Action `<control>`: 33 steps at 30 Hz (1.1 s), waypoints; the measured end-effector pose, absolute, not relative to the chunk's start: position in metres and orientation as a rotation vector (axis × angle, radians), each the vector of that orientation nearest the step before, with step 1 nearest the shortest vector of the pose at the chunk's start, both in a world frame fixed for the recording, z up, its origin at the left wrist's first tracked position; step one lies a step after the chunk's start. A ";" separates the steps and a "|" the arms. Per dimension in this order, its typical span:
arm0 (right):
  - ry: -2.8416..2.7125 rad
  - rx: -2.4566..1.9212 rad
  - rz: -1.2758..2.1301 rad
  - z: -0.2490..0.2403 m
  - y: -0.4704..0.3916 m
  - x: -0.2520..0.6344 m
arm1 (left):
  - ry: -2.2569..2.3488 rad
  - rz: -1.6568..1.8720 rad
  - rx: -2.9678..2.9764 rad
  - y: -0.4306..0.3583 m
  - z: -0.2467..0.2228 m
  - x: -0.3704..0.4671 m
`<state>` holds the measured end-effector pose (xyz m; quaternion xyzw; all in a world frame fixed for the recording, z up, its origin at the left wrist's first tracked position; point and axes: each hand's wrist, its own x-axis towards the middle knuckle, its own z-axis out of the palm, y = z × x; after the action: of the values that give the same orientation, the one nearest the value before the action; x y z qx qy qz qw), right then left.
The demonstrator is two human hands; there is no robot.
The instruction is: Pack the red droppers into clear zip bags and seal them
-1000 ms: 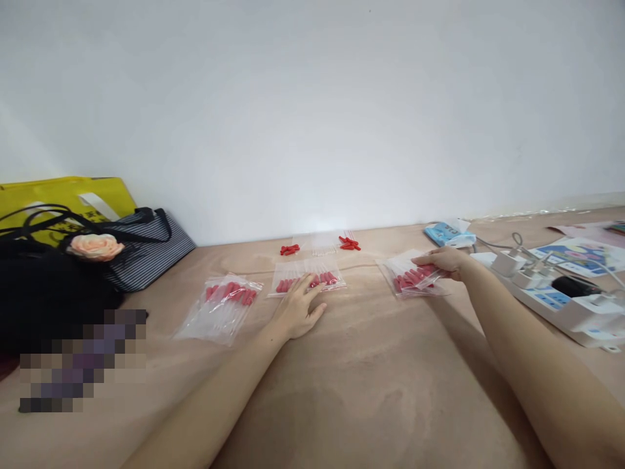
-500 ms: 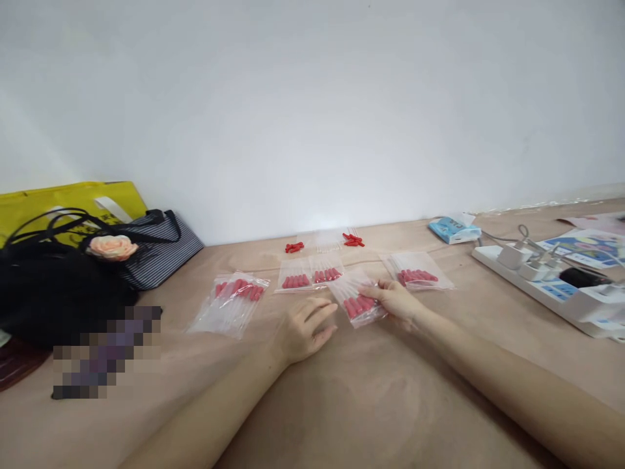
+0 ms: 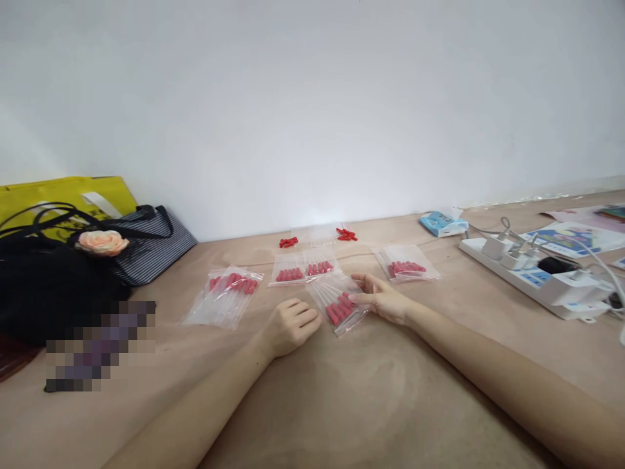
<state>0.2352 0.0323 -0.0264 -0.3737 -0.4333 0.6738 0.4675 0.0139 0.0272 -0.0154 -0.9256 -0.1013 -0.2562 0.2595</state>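
Observation:
My right hand (image 3: 381, 299) is at the right edge of a clear zip bag (image 3: 326, 291) of thin white sticks with red tips. Its thumb lies over the bag's edge, with a gap between thumb and fingers. The bag lies slanted on the table. Just left of it, my left hand (image 3: 293, 327) rests with fingers curled in and nothing visible in it. Behind are two similar bags side by side, a left one (image 3: 289, 273) and a right one (image 3: 319, 266). Another filled bag (image 3: 407, 268) lies to the right, and a further bag (image 3: 224, 299) to the left.
Loose red caps lie near the wall in a left pile (image 3: 288, 242) and a right pile (image 3: 347, 234), with white sticks (image 3: 322, 242) between. At right are a blue tissue pack (image 3: 442, 223) and a power strip (image 3: 508, 270) with cables. Left stand a striped bag (image 3: 161, 251) and a yellow bag (image 3: 112, 189).
The bag at my right hand has turned and shifted left, lying flatter; my right fingers have spread from it. My left hand's fingers have curled in. The whole view has shifted slightly.

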 end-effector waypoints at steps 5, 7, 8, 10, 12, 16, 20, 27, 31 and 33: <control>-0.884 -0.919 1.679 -0.029 0.027 0.228 | -0.331 -0.798 -2.558 0.023 -0.017 0.018; -0.828 -0.908 1.697 -0.029 0.023 0.220 | -0.312 -0.829 -2.551 0.022 -0.018 0.018; -0.813 -0.907 1.699 -0.029 0.022 0.216 | -0.304 -0.840 -2.546 0.021 -0.017 0.018; -0.822 -0.919 1.686 -0.029 0.019 0.212 | -0.305 -0.873 -2.534 0.021 -0.017 0.017; -0.893 -0.933 1.637 -0.030 0.019 0.212 | -0.343 -0.919 -2.523 0.022 -0.018 0.016; -1.313 -0.983 1.386 -0.035 0.021 0.220 | -0.443 -0.981 -2.504 0.026 -0.022 0.015; -1.658 -1.051 1.087 -0.043 0.023 0.226 | -0.487 -0.948 -2.516 0.029 -0.024 0.013; -1.796 -1.079 0.791 -0.043 0.020 0.219 | -0.484 -0.877 -2.531 0.031 -0.024 0.009; -1.866 -1.086 0.574 -0.039 0.019 0.216 | -0.449 -0.841 -2.563 0.032 -0.025 0.010; -1.896 -1.108 0.500 -0.039 0.020 0.216 | -0.443 -0.812 -2.593 0.034 -0.024 0.011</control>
<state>0.2161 0.0198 -0.0390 -0.4442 -0.7600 0.2006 0.4300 0.0109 0.0335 -0.0239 -0.9241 -0.1580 -0.2896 0.1930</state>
